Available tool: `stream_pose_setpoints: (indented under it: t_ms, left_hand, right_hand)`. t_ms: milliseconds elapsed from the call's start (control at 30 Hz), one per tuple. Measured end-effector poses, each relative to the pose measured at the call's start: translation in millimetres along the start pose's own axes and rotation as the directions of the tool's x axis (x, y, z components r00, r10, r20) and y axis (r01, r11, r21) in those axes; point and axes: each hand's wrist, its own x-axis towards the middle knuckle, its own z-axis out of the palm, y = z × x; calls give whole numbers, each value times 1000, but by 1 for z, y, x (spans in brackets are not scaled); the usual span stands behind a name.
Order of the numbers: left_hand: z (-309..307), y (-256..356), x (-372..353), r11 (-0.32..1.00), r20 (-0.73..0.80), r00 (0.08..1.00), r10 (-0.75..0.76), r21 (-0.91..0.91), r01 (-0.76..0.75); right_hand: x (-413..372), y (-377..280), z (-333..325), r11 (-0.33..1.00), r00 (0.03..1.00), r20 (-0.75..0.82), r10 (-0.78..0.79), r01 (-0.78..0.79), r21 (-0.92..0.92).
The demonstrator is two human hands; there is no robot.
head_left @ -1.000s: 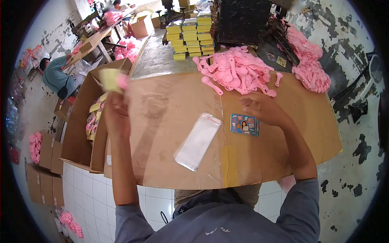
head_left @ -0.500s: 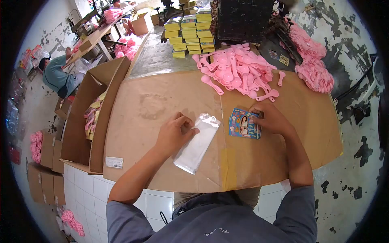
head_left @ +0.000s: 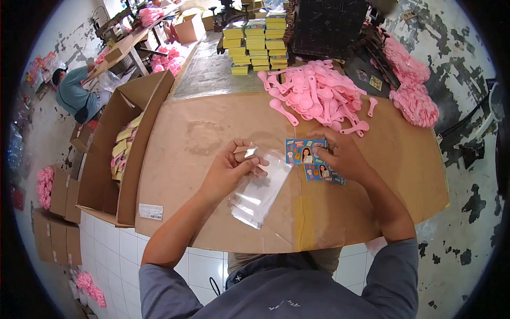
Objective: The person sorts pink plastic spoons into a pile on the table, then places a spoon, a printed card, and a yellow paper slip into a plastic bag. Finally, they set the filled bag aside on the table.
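Nearest the person, a cardboard sheet [head_left: 212,127] covers the work surface. Just above its near edge, the left hand [head_left: 228,171] pinches the top edge of a clear bag [head_left: 258,192] between thumb and fingertips. That end is lifted, while the bag's lower end trails toward 6 o'clock onto the cardboard. Whether more bags lie under it cannot be told.

At 3 o'clock from that hand, the right hand [head_left: 342,158] has its fingers closed narrowly on the right edge of a printed card [head_left: 303,151]. The card sticks out toward 9 o'clock, close to the bag's raised end. More cards [head_left: 321,173] lie flat at 7 o'clock of this hand, partly under it.

Farther off, at 12 o'clock from the right hand, pink spoons [head_left: 316,98] are heaped on the cardboard. At 9 o'clock from the left hand stands an open carton [head_left: 101,170] with yellow and pink packs inside.

Beyond the spoons, at 11 o'clock, stand stacks of yellow boxes [head_left: 257,45]. Far off at 10 o'clock, another person [head_left: 71,97] bends over.
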Motion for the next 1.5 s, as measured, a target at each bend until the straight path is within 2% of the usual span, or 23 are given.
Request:
stream_pose_setpoints:
  t_ms: [100, 200, 300, 333, 400, 500, 567, 633, 700, 800, 900, 933, 1000, 1067, 1167, 1267, 1367, 1433, 1500]
  left_hand:
    - [2, 2, -2, 997, 17, 1000, 1, 73, -2]
    - [2, -1, -4, 990, 13, 1000, 27, 138, -28]
    - [0, -1, -5, 979, 34, 998, 56, 195, -61]
    - [0, -1, -6, 973, 46, 997, 64, 217, -72]
    - [1, -5, -6, 965, 63, 994, 95, 238, -107]
    - [9, -5, -10, 933, 117, 988, 100, 333, -134]
    - [12, -6, -13, 915, 131, 986, 104, 375, -146]
    - [12, -9, -12, 913, 115, 985, 124, 377, -159]
    - [9, -13, -8, 935, 86, 984, 156, 310, -175]
    - [8, -5, -11, 945, 69, 992, 109, 301, -124]
    - [11, -3, -13, 928, 73, 993, 91, 354, -112]
    - [12, -4, -13, 920, 75, 992, 97, 373, -118]
    - [10, -8, -10, 950, 31, 994, 102, 293, -107]
    - [8, -10, -7, 965, 6, 994, 106, 240, -104]
    - [6, -12, -6, 973, 16, 994, 108, 205, -109]
    - [6, -12, -6, 972, 47, 994, 98, 209, -105]
    - [6, -8, -8, 969, 61, 995, 82, 230, -93]
    - [9, -8, -8, 976, 61, 993, 104, 184, -114]
    - [11, -10, -8, 976, 66, 993, 100, 186, -111]
  right_hand:
    - [10, -7, 6, 987, 999, 51, -12, 4, 161]
    - [20, -19, 12, 947, 1000, -5, -4, 6, 321]
    - [25, -20, 20, 938, 996, 10, -85, 77, 338]
    - [27, -23, 19, 976, 987, 50, -155, 145, 161]
    - [27, -31, 13, 937, 951, 162, -262, 291, -193]
    - [29, -41, 21, 822, 846, 250, -471, 523, -224]
    - [21, -42, 39, 975, 952, 210, -223, 214, 63]
    - [16, -35, 55, 957, 988, 130, -86, 46, 287]
    - [15, -24, 66, 898, 997, -42, -58, 71, 433]
    - [9, -25, 59, 979, 985, 49, -167, 160, 123]
    - [12, -25, 51, 893, 882, 153, -446, 450, 10]
    - [15, -26, 39, 918, 919, 224, -323, 362, -163]
    - [23, -22, -6, 845, 955, 295, -39, 190, -500]
    - [22, -4, -45, 720, 994, 51, 99, -36, -693]
    - [14, 68, -84, 646, 992, 2, -124, 82, -758]
    - [11, 65, -83, 653, 996, 15, -83, 66, -754]
    - [4, 37, -77, 731, 991, 80, -111, 136, -669]
    - [7, 1, -65, 889, 993, 86, -76, 107, -446]
    - [10, -15, -40, 980, 997, 65, -30, 42, -194]
